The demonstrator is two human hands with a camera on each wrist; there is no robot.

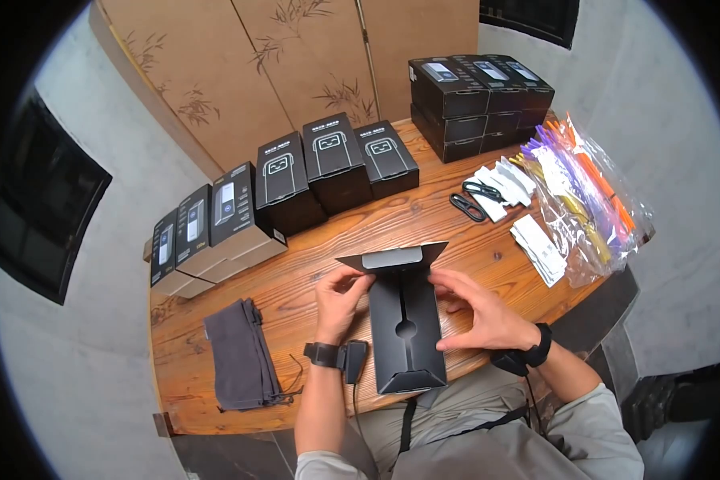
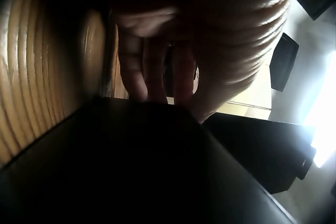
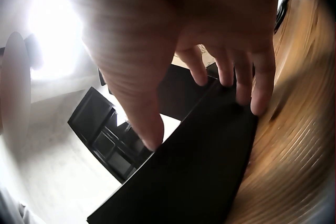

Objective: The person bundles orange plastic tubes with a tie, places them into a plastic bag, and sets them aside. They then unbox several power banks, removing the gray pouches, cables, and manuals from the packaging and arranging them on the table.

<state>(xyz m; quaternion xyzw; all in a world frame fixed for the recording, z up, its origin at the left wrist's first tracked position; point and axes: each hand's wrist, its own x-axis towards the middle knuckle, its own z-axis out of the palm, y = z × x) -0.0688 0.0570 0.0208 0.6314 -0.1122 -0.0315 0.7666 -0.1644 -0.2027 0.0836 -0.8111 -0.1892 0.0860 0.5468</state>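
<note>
A long black cardboard box (image 1: 406, 332) lies at the table's near edge, with a round cutout and a slit along its top face. Its end flap (image 1: 392, 258) stands raised at the far end and shows a pale grey tongue. My left hand (image 1: 343, 300) grips the box's far left side, fingers bent against it and thumb at the edge. On the other side my right hand (image 1: 488, 316) touches the box with spread fingers. In the right wrist view the thumb (image 3: 149, 129) rests at the box's upper edge and the fingertips lie along its side wall.
Dark grey cloth pouches (image 1: 238, 356) lie at the left. Black boxes (image 1: 276, 180) stand in a row behind, with more stacked boxes (image 1: 480, 104) at the back right. Black cables (image 1: 468, 206), white packets (image 1: 538, 250) and bagged colourful strips (image 1: 588, 200) occupy the right.
</note>
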